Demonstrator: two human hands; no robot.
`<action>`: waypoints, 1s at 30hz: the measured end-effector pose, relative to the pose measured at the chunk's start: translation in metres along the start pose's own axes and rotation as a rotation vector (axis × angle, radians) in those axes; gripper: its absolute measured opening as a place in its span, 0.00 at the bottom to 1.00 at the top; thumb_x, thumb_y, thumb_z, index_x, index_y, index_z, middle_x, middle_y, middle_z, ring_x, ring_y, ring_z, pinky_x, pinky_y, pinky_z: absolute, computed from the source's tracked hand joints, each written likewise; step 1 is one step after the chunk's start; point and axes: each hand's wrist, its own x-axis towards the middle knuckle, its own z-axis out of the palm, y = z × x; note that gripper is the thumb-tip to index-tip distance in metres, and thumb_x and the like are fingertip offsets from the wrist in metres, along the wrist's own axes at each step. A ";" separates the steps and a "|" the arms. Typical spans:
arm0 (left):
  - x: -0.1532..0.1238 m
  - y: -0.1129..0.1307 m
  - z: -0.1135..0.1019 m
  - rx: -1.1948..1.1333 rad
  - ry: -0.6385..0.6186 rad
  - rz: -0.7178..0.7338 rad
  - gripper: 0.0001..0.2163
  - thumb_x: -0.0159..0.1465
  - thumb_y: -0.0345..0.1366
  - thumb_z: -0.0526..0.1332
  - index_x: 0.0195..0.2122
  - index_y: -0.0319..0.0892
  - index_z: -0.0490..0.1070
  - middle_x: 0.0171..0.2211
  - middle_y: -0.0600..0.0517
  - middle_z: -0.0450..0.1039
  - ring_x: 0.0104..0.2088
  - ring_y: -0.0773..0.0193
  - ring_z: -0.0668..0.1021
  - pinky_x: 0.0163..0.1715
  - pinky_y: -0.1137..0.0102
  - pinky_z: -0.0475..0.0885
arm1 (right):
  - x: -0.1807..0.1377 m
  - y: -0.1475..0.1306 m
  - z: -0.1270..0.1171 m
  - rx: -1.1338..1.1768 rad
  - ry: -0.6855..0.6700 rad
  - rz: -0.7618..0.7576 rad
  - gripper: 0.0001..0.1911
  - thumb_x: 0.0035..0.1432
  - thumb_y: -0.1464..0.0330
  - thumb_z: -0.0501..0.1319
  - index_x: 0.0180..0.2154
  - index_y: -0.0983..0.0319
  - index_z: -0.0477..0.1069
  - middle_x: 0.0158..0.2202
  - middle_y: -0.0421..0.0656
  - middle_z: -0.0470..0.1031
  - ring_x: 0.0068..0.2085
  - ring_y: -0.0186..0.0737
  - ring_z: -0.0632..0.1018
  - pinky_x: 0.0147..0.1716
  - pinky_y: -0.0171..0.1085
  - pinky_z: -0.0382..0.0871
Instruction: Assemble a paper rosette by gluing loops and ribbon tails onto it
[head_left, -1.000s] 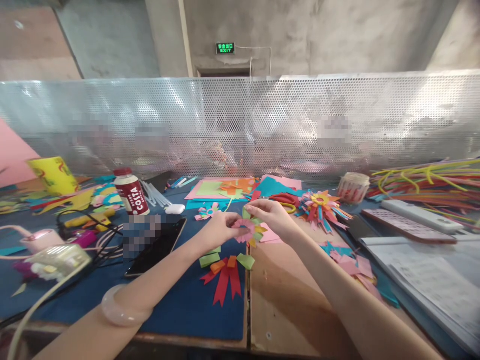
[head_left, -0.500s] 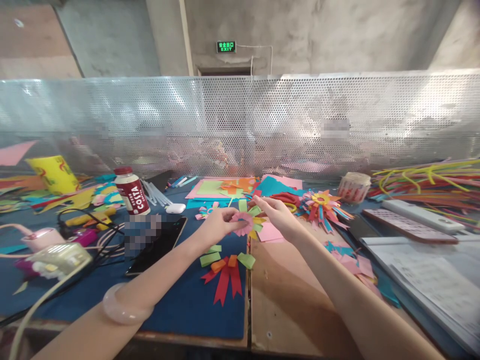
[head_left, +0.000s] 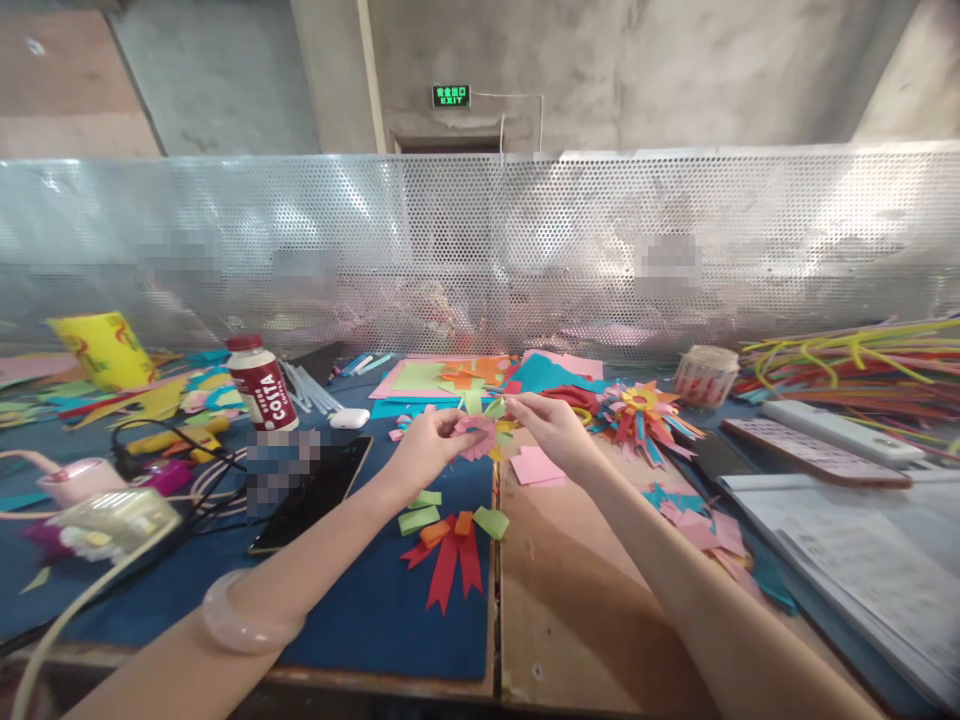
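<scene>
Pinched between thumb and fingers, a pink paper flower (head_left: 478,443) with green and yellow loops around its edge is held in my left hand (head_left: 427,455). My right hand (head_left: 553,432) has its fingertips closed on a light green paper loop (head_left: 494,408) at the flower's far right edge. Below the hands, on the blue mat (head_left: 360,610), lie red notched paper strips (head_left: 448,570), orange loops (head_left: 464,524) and several loose green loops (head_left: 491,522). Right of my right hand rests a multicoloured paper flower (head_left: 645,410).
A Costa bottle (head_left: 262,385), a dark phone (head_left: 319,500) and chargers with cables (head_left: 112,515) are at the left. Notebooks (head_left: 847,550), a calculator-like pink slab (head_left: 817,452) and pipe cleaners (head_left: 855,370) lie right. A perforated metal screen (head_left: 337,240) stands behind.
My right fingertips have moved slightly left and down, closing on a green loop at the flower's edge. The flower has shifted slightly left with my left hand.
</scene>
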 end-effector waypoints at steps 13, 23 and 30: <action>0.004 -0.011 -0.004 0.151 -0.013 0.027 0.10 0.51 0.40 0.62 0.24 0.38 0.66 0.22 0.56 0.61 0.24 0.70 0.63 0.25 0.73 0.56 | 0.000 0.004 0.005 -0.145 0.030 -0.074 0.14 0.56 0.66 0.57 0.43 0.60 0.76 0.43 0.46 0.76 0.45 0.43 0.74 0.44 0.39 0.67; 0.003 -0.007 -0.003 0.153 -0.014 0.030 0.10 0.52 0.40 0.63 0.23 0.38 0.66 0.21 0.56 0.60 0.24 0.70 0.62 0.25 0.74 0.56 | -0.002 0.002 0.004 -0.133 0.006 -0.080 0.15 0.56 0.64 0.56 0.42 0.60 0.76 0.40 0.46 0.76 0.43 0.43 0.74 0.43 0.40 0.66; 0.001 -0.003 -0.002 0.127 -0.017 0.011 0.10 0.51 0.41 0.64 0.26 0.38 0.68 0.23 0.55 0.65 0.25 0.69 0.66 0.27 0.73 0.59 | 0.000 0.000 -0.001 -0.052 -0.017 -0.041 0.18 0.58 0.59 0.54 0.42 0.62 0.75 0.39 0.46 0.77 0.42 0.43 0.75 0.43 0.41 0.67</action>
